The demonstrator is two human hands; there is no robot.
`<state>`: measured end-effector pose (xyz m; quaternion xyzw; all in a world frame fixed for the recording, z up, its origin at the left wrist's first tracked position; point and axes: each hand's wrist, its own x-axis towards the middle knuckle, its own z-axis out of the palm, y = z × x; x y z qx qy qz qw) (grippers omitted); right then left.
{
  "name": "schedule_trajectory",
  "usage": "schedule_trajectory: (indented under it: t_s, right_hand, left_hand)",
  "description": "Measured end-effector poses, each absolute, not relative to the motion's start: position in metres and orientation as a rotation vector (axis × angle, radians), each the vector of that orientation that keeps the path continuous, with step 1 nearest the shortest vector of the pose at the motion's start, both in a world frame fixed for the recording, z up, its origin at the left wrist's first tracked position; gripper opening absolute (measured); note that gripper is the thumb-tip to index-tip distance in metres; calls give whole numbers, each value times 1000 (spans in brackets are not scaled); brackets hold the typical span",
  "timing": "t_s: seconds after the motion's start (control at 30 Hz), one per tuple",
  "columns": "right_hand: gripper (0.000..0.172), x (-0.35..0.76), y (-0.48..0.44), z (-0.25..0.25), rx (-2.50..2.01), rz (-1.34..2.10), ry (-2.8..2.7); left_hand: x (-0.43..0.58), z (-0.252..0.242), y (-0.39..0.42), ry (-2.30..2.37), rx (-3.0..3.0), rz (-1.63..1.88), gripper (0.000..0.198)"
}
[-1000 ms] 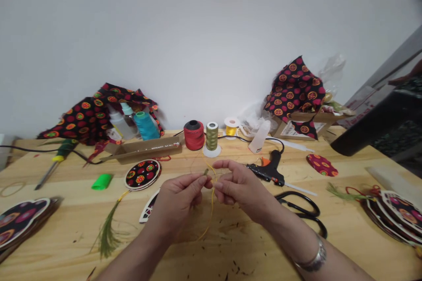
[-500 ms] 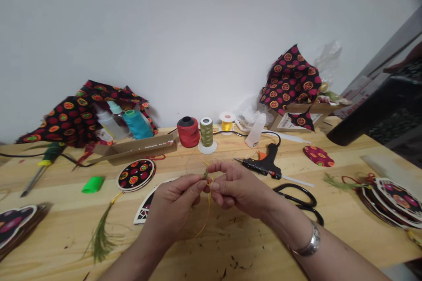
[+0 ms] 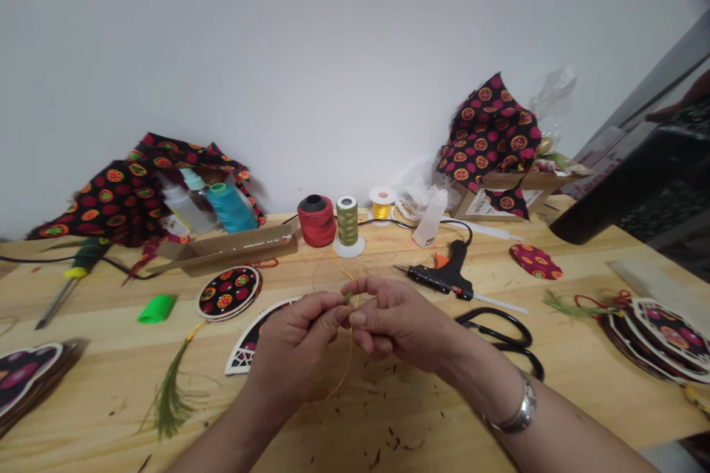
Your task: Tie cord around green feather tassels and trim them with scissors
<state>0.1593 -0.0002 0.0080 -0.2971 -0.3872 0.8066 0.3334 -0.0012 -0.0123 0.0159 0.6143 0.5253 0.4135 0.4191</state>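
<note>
Left hand (image 3: 293, 344): If it went loose, the green bundle (image 3: 347, 298) could have slipped out; finger and thumb were pinching it.
Right hand (image 3: 402, 329): It was curled, pointing finger by the bundle; I could not tell if it gripped the yellow thread (image 3: 350, 358).
Glue gun (image 3: 444, 277): It lay past the right hand.
Scissors (image 3: 513, 346): They lay beside the right arm.
Green bundle: It was between the hands, above the bench (image 3: 438, 436).
Yellow thread: It hung below; a crooked pull could have tangled it.
</note>
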Motion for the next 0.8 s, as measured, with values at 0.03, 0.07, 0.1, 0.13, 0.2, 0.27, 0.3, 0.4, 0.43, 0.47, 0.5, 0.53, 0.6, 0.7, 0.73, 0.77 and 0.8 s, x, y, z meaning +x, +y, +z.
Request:
schedule_trajectory:
  t_s: [0.03, 0.07, 0.1, 0.13, 0.2, 0.27, 0.3, 0.4, 0.43, 0.47, 0.5, 0.53, 0.6, 0.7, 0.73, 0.77, 0.8]
  right_hand:
    - [39, 159, -1, 8, -776, 2104, -1014]
    - [39, 159, -1, 9, -780, 2097, -1019]
    - [38, 159, -1, 9, -788, 2084, -1028]
    - [37, 159, -1, 10, -803, 2065, -1038]
    - [36, 158, -2, 11, -881, 2000, -1056]
    - [39, 157, -3, 12, -1009, 1871, -1099]
    - [40, 156, -4, 13, -1066, 1781, -1138]
    - [30, 152, -6, 13, -1133, 1479, -1277]
    - [25, 151, -7, 14, -1140, 1409, -1305]
    - [21, 150, -8, 14, -1158, 1372, -1322]
    - [21, 150, -8, 14, -1186, 1368, -1326]
    - [23, 149, -9, 14, -1219, 1389, -1314]
    - [26, 149, -9, 15, -1234, 1481, -1283]
    - [24, 148, -10, 15, -1170, 1565, -1257]
    - [21, 148, -11, 15, -1169, 1553, -1262]
    - [17, 148, -11, 15, -1180, 1528, -1271]
    - [14, 147, -12, 15, -1196, 1496, -1274]
  left_hand:
    - [-1, 16, -12, 1323, 1550, 1033, 15]
    - [-1, 16, -12, 1332, 1548, 1028, 15]
    - [-1, 16, -12, 1347, 1530, 1026, 15]
    - [-2, 16, -12, 1368, 1495, 1024, 14]
    - [-3, 16, -11, 1417, 1393, 1031, 15]
    - [-4, 14, -9, 1430, 1289, 1045, 19]
    - [-5, 13, -8, 1420, 1245, 1057, 22]
    - [-8, 8, -5, 1374, 1176, 1083, 26]
    - [-8, 7, -5, 1370, 1167, 1089, 26]
    - [-9, 6, -5, 1367, 1165, 1094, 25]
    - [-9, 5, -5, 1367, 1170, 1100, 25]
    - [-9, 5, -6, 1372, 1181, 1109, 24]
    - [-8, 7, -8, 1402, 1226, 1123, 22]
    - [-6, 12, -11, 1482, 1343, 1137, 16]
    - [-6, 13, -12, 1502, 1376, 1141, 14]
    - [-6, 14, -12, 1516, 1399, 1146, 14]
    - [-5, 15, -13, 1524, 1413, 1150, 13]
